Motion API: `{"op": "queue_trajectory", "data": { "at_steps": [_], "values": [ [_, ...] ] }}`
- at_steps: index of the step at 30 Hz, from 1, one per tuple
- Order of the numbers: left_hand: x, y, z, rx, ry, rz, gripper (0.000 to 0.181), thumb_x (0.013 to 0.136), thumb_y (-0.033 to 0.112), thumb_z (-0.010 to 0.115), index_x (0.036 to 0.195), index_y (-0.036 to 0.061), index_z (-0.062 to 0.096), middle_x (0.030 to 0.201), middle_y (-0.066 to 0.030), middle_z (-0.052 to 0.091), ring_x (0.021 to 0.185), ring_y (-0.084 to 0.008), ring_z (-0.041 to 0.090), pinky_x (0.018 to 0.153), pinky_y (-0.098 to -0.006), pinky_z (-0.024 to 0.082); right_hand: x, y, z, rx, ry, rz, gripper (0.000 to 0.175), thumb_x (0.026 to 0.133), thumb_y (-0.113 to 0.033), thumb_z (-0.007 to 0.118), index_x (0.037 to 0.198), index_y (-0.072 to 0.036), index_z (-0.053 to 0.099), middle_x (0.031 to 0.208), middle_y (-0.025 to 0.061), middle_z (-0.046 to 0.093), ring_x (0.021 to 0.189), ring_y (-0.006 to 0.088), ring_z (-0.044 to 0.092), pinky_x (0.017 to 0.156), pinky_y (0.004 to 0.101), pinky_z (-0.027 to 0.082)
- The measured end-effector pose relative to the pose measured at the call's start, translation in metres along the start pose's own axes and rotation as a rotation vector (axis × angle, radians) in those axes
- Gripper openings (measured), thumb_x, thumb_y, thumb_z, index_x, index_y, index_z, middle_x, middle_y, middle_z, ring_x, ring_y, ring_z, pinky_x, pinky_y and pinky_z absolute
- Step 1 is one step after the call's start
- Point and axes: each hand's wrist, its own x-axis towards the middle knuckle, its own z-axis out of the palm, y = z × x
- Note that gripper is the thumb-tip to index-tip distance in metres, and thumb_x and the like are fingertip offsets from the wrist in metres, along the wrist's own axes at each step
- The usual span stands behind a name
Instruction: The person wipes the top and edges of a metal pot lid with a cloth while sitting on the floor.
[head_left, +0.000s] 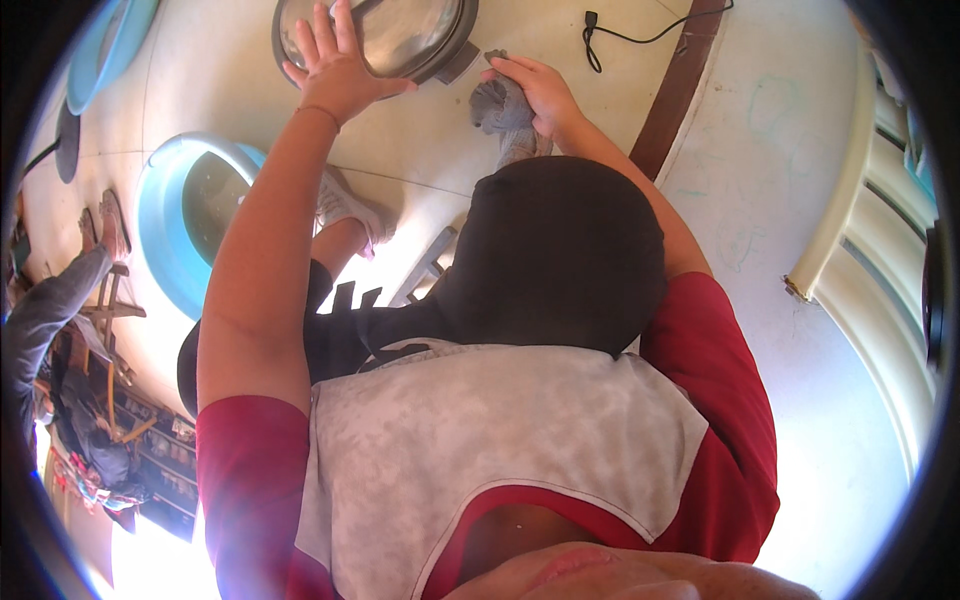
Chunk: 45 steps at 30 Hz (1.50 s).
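Observation:
My left hand (339, 73) is spread with its fingers apart over the lower left rim of a round fan (409, 34) with a dark ring, seen at the top; whether the palm touches it I cannot tell. To the right, my right hand (541, 94) has its fingers closed on a grey cloth (498, 105). The crumpled cloth is at my shoe, just beyond my knee in black trousers (562, 247). A short dark block juts from the ring towards the cloth.
A blue plastic basin (169, 217) with murky water stands left of my legs. A black cable (592, 41) lies on the tiled floor at upper right. A cream plastic chair (840, 195) is at right. At far left are another blue basin (112, 56) and a seated person's legs (64, 300).

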Motion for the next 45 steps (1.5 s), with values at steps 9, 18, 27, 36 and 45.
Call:
{"op": "queue_trajectory", "data": {
  "at_steps": [9, 18, 27, 36, 45],
  "values": [
    [-0.001, 0.004, -0.003, -0.007, -0.015, -0.02, 0.142, 0.046, 0.067, 0.079, 0.149, 0.015, -0.004, 0.155, -0.0146, -0.002, 0.141, -0.039, -0.006, 0.104, -0.0679, 0.012, -0.002, 0.002, -0.021, 0.414, -0.018, 0.051, 0.032, 0.086, -0.01, 0.056, 0.115, 0.003, 0.058, 0.093, 0.0062, 0.067, 0.08, 0.0166, 0.061, 0.075, 0.0326, 0.05],
    [-0.002, 0.013, -0.008, -0.03, 0.025, -0.036, 0.141, 0.048, 0.065, 0.081, 0.149, 0.0117, -0.003, 0.154, -0.0162, 0.004, 0.141, -0.0392, -0.002, 0.105, -0.0665, 0.012, -0.015, -0.017, -0.019, -0.344, 0.174, -0.319, 0.034, 0.083, -0.018, 0.067, 0.109, 0.004, 0.063, 0.103, 0.0043, 0.064, 0.087, 0.015, 0.06, 0.079, 0.0293, 0.048],
    [0.003, 0.018, -0.008, -0.059, 0.027, -0.071, 0.141, 0.048, 0.065, 0.081, 0.149, 0.011, -0.003, 0.154, -0.0175, 0.004, 0.141, -0.04, -0.003, 0.104, -0.0674, 0.012, -0.015, -0.021, -0.018, -0.14, 0.126, -0.133, 0.034, 0.089, -0.018, 0.057, 0.118, -0.001, 0.06, 0.093, 0.0044, 0.063, 0.086, 0.0155, 0.059, 0.076, 0.0303, 0.048],
    [0.003, 0.017, -0.007, -0.058, 0.028, -0.059, 0.142, 0.048, 0.065, 0.08, 0.148, 0.0123, -0.005, 0.154, -0.0181, 0.004, 0.141, -0.0406, -0.004, 0.103, -0.0688, 0.012, 0.017, 0.01, 0.006, 0.101, 0.004, -0.028, 0.024, 0.094, -0.018, 0.045, 0.104, -0.003, 0.062, 0.082, 0.0019, 0.06, 0.07, 0.0129, 0.055, 0.063, 0.0298, 0.047],
    [0.004, 0.015, -0.003, -0.034, 0.059, -0.036, 0.141, 0.048, 0.064, 0.081, 0.148, 0.0118, -0.003, 0.154, -0.0176, 0.004, 0.141, -0.0406, -0.003, 0.102, -0.0685, 0.013, 0.051, 0.013, 0.017, -0.163, 0.031, -0.065, 0.025, 0.094, -0.022, 0.046, 0.093, -0.002, 0.06, 0.081, 0.0021, 0.059, 0.07, 0.0124, 0.053, 0.064, 0.0287, 0.045]
  ]
}}
